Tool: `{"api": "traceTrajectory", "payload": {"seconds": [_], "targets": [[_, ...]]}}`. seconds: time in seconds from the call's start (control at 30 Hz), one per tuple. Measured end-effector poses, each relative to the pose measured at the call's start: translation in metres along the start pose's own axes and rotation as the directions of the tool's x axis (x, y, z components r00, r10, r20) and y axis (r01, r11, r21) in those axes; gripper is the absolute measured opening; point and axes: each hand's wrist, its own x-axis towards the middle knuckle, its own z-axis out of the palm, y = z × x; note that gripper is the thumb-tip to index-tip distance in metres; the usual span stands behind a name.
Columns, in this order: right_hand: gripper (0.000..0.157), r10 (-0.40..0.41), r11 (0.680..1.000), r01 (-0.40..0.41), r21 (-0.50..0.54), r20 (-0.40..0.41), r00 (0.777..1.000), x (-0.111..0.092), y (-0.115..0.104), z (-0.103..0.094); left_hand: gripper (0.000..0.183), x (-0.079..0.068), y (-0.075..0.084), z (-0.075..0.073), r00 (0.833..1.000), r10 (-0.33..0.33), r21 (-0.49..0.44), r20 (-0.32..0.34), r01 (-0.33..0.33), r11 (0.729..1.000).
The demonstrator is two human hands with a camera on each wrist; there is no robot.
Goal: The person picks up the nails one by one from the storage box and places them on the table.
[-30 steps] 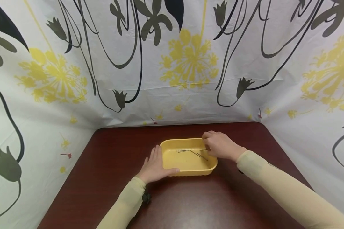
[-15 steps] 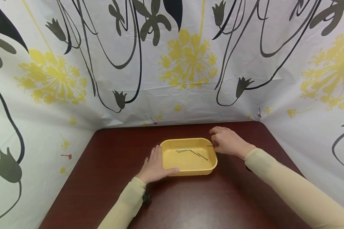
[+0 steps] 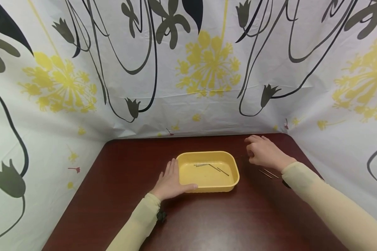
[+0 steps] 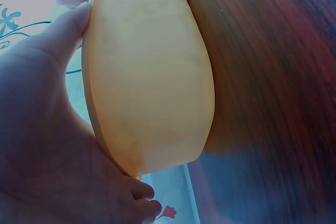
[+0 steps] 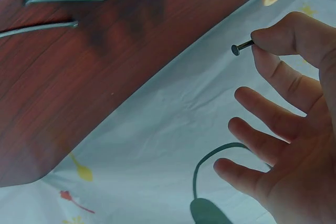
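Note:
A yellow plastic tray [image 3: 204,181] sits on the table, with several thin nails [image 3: 213,167] lying in it. My left hand [image 3: 169,181] rests against the tray's left end, fingers straight along that side and thumb on the near rim. To the right of the tray, my right hand [image 3: 267,151] is held above the table. In the right wrist view, its thumb and index finger pinch a nail [image 5: 244,46] whose flat head sticks out, while the other fingers are spread. Two more nails [image 3: 265,174] lie on the table below this hand.
The dark red-brown table [image 3: 113,195] has rounded far corners. Close behind it and along both sides hangs a white cloth [image 3: 163,115] printed with flowers.
My right hand has moved right, from over the tray's right end to above the table, carrying the nail. The two nails on the table have come into view. My left hand has stayed put.

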Motion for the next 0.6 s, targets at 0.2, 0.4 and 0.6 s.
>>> {"api": "traceTrajectory", "payload": {"seconds": [0.2,0.4,0.6], "targets": [[0.029,0.038,0.999,-0.037,-0.008,0.038,0.999,-0.01,0.009,0.004,0.135,0.0,-0.001,0.0,1.0,0.001,0.0,0.002,-0.001,1.0],[0.03,0.057,0.998,-0.056,-0.021,0.06,0.997,-0.022,0.021,0.016,0.138,-0.002,-0.002,-0.001,1.0,-0.01,-0.015,0.008,0.01,1.0],[0.03,0.087,0.996,-0.086,-0.022,0.08,0.993,-0.034,0.034,0.025,0.139,0.0,-0.001,0.0,1.0,-0.006,-0.017,-0.005,0.006,1.0]]}}
